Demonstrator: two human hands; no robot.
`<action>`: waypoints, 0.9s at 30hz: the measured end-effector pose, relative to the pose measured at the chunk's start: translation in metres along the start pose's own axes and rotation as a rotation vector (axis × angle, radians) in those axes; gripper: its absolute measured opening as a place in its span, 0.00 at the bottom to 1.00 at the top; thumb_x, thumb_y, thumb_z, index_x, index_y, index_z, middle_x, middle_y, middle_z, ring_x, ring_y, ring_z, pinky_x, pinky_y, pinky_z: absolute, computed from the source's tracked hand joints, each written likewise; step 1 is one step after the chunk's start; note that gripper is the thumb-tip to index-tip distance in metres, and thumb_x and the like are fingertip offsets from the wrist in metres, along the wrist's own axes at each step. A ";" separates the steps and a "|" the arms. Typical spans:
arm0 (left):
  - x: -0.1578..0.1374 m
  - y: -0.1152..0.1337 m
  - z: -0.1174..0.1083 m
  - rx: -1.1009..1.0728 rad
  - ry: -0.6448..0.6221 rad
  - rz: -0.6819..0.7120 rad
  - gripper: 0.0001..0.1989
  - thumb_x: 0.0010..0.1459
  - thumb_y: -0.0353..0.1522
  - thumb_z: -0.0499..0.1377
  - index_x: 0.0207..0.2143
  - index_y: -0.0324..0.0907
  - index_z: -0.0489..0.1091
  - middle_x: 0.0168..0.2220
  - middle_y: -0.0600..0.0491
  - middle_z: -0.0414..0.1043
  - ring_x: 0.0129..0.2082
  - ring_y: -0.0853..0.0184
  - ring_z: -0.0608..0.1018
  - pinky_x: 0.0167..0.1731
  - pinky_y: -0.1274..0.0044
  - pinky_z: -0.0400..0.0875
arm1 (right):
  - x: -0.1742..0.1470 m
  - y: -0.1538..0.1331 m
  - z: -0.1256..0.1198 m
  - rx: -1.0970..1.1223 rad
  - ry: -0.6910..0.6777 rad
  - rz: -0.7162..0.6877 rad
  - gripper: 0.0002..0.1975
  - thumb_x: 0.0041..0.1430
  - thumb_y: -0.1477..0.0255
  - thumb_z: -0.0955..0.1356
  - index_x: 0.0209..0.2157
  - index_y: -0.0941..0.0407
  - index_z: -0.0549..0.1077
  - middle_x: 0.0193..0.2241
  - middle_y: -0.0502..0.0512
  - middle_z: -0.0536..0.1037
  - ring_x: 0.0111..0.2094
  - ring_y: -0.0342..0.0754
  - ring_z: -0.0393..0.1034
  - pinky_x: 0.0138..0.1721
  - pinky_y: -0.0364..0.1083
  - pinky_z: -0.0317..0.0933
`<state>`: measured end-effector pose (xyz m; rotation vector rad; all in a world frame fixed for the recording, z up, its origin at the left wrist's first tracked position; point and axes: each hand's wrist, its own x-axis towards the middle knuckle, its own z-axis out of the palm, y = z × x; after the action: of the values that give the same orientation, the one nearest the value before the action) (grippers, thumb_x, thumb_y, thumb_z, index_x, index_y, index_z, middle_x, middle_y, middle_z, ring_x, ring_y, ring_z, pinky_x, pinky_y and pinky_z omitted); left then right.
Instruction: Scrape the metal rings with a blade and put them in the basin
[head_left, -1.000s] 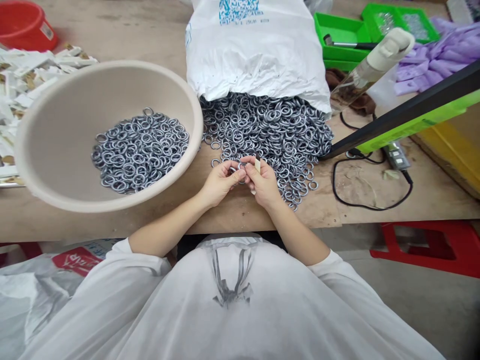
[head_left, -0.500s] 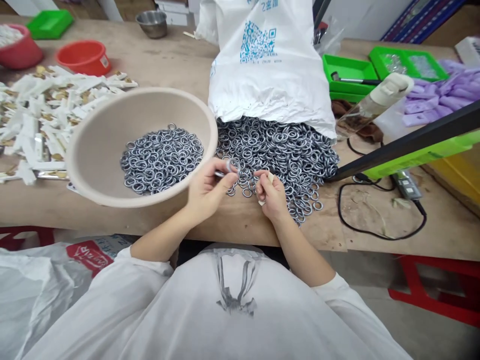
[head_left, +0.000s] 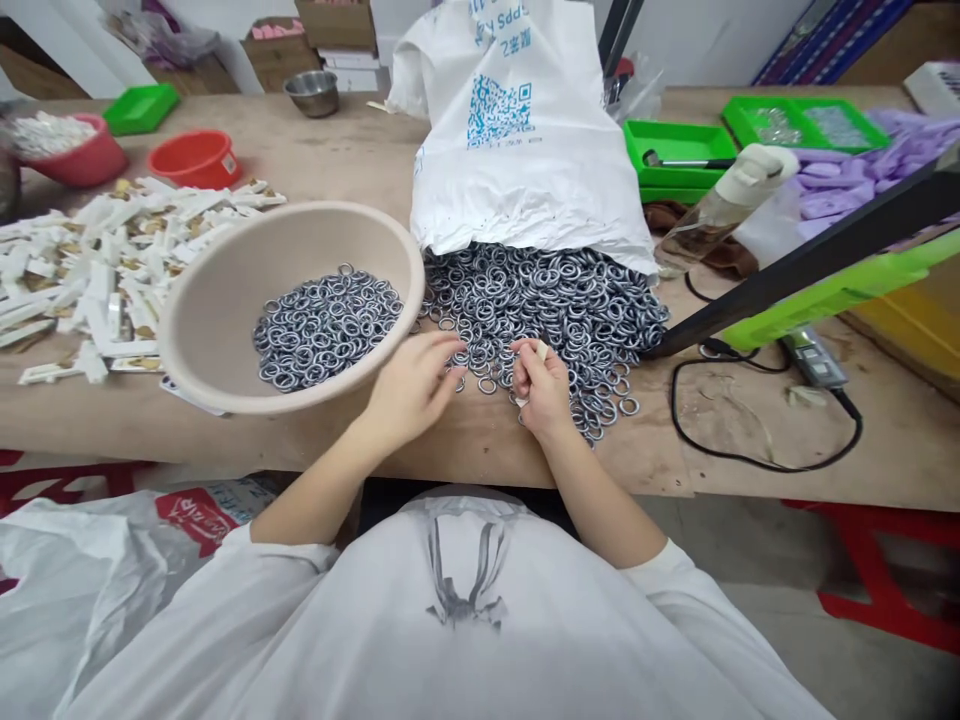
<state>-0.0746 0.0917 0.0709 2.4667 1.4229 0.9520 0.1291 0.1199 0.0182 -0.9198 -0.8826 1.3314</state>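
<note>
Dark grey metal rings (head_left: 555,295) lie in a heap that spills from the mouth of a white printed sack (head_left: 525,200). To its left, a beige basin (head_left: 210,270) has more of the same rings in its bottom. My left hand (head_left: 412,390) is by the basin's right rim, thumb and fingers apart, with no ring visible in it. At the near edge of the heap, my right hand (head_left: 546,395) is closed around a small cream-coloured piece (head_left: 541,350). Most of that piece is hidden in the fist, so its kind does not show.
White and tan parts (head_left: 112,270) are piled left of the basin, with a red bowl (head_left: 195,160) behind them. At right are a slanted black bar (head_left: 787,250), a spray bottle (head_left: 727,205), green trays (head_left: 682,145), purple pieces (head_left: 862,180) and a looped black cable (head_left: 679,420).
A ring that showed at my left fingertips is no longer seen there, and those fingers have spread. My right hand keeps its grip. The whole view has shifted slightly.
</note>
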 end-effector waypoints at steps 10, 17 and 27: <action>-0.018 -0.020 0.074 0.179 -0.443 -0.228 0.38 0.69 0.47 0.48 0.72 0.35 0.48 0.73 0.40 0.37 0.73 0.47 0.43 0.68 0.55 0.42 | -0.001 0.007 -0.001 -0.119 -0.047 -0.071 0.22 0.52 0.51 0.71 0.35 0.56 0.70 0.17 0.42 0.57 0.16 0.40 0.44 0.16 0.39 0.39; -0.021 -0.020 0.072 0.101 -0.373 -0.193 0.37 0.68 0.47 0.47 0.72 0.36 0.48 0.73 0.41 0.38 0.73 0.52 0.46 0.69 0.58 0.43 | -0.005 0.015 0.003 -0.287 -0.086 -0.252 0.21 0.54 0.53 0.70 0.34 0.59 0.74 0.20 0.46 0.63 0.21 0.43 0.54 0.23 0.41 0.50; -0.056 -0.020 0.063 0.058 -0.251 -0.246 0.42 0.67 0.46 0.50 0.73 0.31 0.40 0.74 0.41 0.31 0.73 0.54 0.43 0.70 0.63 0.46 | -0.017 -0.020 -0.086 -0.556 0.386 -0.556 0.25 0.54 0.57 0.69 0.47 0.59 0.69 0.41 0.58 0.72 0.39 0.51 0.68 0.45 0.49 0.63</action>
<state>-0.0719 0.0682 -0.0120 2.2801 1.6333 0.5394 0.2156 0.0986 0.0030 -1.1906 -1.1153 0.4093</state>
